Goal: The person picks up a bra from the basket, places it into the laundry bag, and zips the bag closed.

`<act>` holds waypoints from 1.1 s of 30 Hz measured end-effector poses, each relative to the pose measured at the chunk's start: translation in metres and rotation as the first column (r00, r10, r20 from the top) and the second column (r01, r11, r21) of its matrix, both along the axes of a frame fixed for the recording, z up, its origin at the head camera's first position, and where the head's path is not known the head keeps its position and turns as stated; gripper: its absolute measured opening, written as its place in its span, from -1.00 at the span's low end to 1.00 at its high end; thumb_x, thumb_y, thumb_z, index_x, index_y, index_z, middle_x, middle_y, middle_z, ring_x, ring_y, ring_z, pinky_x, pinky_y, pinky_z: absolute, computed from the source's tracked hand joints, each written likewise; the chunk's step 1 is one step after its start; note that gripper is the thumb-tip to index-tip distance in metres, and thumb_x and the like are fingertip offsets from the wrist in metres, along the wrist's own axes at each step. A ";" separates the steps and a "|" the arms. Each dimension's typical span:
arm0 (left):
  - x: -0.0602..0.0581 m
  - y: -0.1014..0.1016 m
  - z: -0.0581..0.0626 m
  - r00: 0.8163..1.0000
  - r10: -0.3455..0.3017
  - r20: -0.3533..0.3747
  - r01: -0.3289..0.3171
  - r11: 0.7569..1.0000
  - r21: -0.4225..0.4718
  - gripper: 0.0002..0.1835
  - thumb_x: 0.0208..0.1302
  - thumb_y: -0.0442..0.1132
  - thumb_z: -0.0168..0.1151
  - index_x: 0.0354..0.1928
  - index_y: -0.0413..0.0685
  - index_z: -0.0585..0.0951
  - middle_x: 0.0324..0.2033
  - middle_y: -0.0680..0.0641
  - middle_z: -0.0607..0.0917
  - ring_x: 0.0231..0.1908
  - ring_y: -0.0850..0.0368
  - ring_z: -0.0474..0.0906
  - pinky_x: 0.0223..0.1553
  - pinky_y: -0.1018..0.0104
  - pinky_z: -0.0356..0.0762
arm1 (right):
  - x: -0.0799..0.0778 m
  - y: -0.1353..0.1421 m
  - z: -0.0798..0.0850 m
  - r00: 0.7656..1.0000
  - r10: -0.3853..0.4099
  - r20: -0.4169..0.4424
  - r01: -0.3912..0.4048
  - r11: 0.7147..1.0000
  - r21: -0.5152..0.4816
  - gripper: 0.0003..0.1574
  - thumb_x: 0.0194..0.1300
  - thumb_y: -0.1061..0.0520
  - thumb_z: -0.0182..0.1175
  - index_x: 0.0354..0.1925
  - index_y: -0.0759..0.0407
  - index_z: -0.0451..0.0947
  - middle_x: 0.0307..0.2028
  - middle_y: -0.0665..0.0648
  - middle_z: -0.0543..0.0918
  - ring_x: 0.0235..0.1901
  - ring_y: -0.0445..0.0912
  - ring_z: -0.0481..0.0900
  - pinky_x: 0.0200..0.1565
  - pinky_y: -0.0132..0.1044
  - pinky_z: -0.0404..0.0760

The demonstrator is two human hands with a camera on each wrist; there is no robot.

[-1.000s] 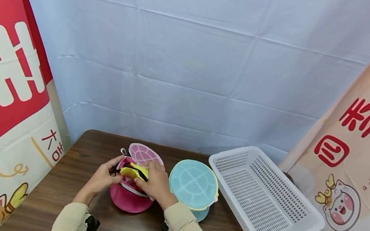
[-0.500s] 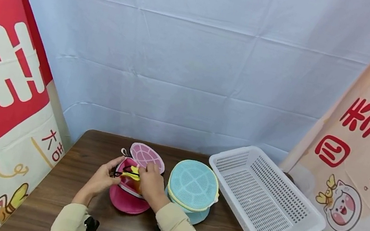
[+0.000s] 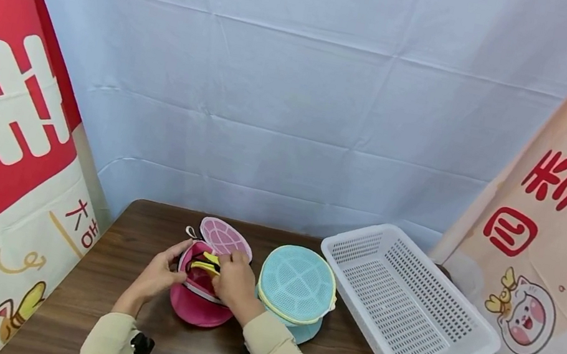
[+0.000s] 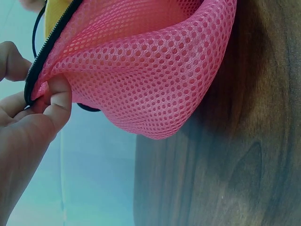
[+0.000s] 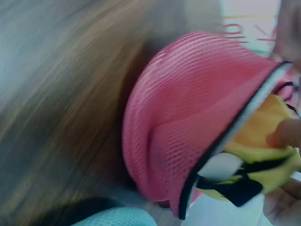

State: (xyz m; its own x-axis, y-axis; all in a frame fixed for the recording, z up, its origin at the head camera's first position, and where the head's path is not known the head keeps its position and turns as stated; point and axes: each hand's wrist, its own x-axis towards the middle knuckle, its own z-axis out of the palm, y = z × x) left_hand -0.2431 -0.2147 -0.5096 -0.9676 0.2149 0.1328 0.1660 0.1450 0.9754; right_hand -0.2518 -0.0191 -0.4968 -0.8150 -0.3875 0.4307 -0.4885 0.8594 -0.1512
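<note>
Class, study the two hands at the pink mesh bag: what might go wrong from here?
The black strap on the yellow item lies close to the zip of the pink mesh bag and may snag there. The mesh looks soft and folded, so if the left hand loosens its pinch on the edge, the opening could sag around the right hand.

Curtained-off setting, pale-blue cloth [image 3: 296, 103] behind, printed curtains [image 3: 558, 232] either side, wooden tabletop [image 3: 73, 304].

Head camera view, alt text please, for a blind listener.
A person's left hand grips the edge of an open pink mesh bag on a brown table; the right hand holds a yellow item at its opening. A blue mesh bag and white basket sit to the right.
</note>
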 end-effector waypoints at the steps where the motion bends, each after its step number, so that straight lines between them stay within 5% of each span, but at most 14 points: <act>1: 0.000 0.000 -0.002 1.000 0.007 -0.001 -0.007 1.000 0.000 -0.19 0.01 -0.70 0.06 0.37 -0.33 0.10 0.31 -0.34 0.15 0.04 -0.18 0.31 -0.26 0.39 0.49 | 0.002 0.002 0.001 0.999 0.004 0.033 -0.003 1.000 -0.028 -0.54 -0.06 0.03 0.36 -0.14 0.15 0.59 -0.26 0.09 0.46 -0.23 -0.05 0.40 -0.29 -0.30 0.51; 6: 0.000 -0.001 -0.003 0.999 0.038 -0.013 -0.038 0.999 0.007 -0.19 -0.01 -0.68 0.08 0.37 -0.31 0.13 0.29 -0.32 0.20 -0.04 -0.15 0.35 -0.29 0.36 0.51 | 0.013 0.010 0.004 0.987 -0.009 0.159 0.030 0.991 -0.134 -0.40 -0.11 0.05 0.38 -0.06 0.21 0.49 -0.21 0.17 0.44 -0.22 0.03 0.37 -0.24 -0.24 0.47; 10: -0.001 -0.002 -0.002 0.998 0.050 -0.023 -0.050 0.999 -0.013 -0.20 -0.01 -0.65 0.10 0.36 -0.29 0.15 0.29 -0.30 0.22 -0.02 -0.16 0.34 -0.30 0.37 0.50 | 0.017 0.012 0.001 0.990 0.012 0.144 0.011 0.988 -0.156 -0.45 -0.12 0.18 0.34 -0.07 0.21 0.47 -0.22 0.17 0.44 -0.24 0.04 0.40 -0.26 -0.23 0.48; 16: 0.001 -0.002 -0.002 0.999 0.048 -0.002 -0.048 0.999 -0.021 -0.19 -0.02 -0.67 0.08 0.37 -0.28 0.15 0.27 -0.31 0.24 0.00 -0.18 0.31 -0.31 0.37 0.49 | 0.018 0.008 -0.001 0.987 0.157 -0.031 -0.157 0.988 0.002 -0.61 -0.06 0.23 0.31 -0.16 0.12 0.58 -0.27 0.12 0.44 -0.23 -0.01 0.41 -0.23 -0.30 0.49; 26: 0.001 0.000 -0.001 1.000 0.009 -0.017 -0.009 1.000 -0.015 -0.19 -0.02 -0.69 0.04 0.37 -0.29 0.15 0.24 -0.34 0.27 -0.12 -0.08 0.40 -0.32 0.37 0.49 | 0.009 -0.002 0.001 0.962 0.271 0.027 -0.272 0.951 0.144 -0.67 0.00 0.23 0.28 -0.18 0.03 0.64 -0.30 0.08 0.45 -0.23 -0.08 0.36 -0.23 -0.43 0.43; 33: 0.001 0.000 -0.001 0.999 -0.009 -0.033 0.008 0.999 -0.038 -0.19 0.00 -0.68 0.04 0.38 -0.32 0.09 0.30 -0.34 0.17 -0.01 -0.17 0.33 -0.25 0.41 0.45 | 0.002 0.000 -0.003 0.928 0.334 0.166 -0.325 0.942 -0.081 -0.59 -0.01 0.12 0.35 -0.14 0.23 0.61 -0.24 0.09 0.56 -0.18 -0.09 0.44 -0.13 -0.42 0.41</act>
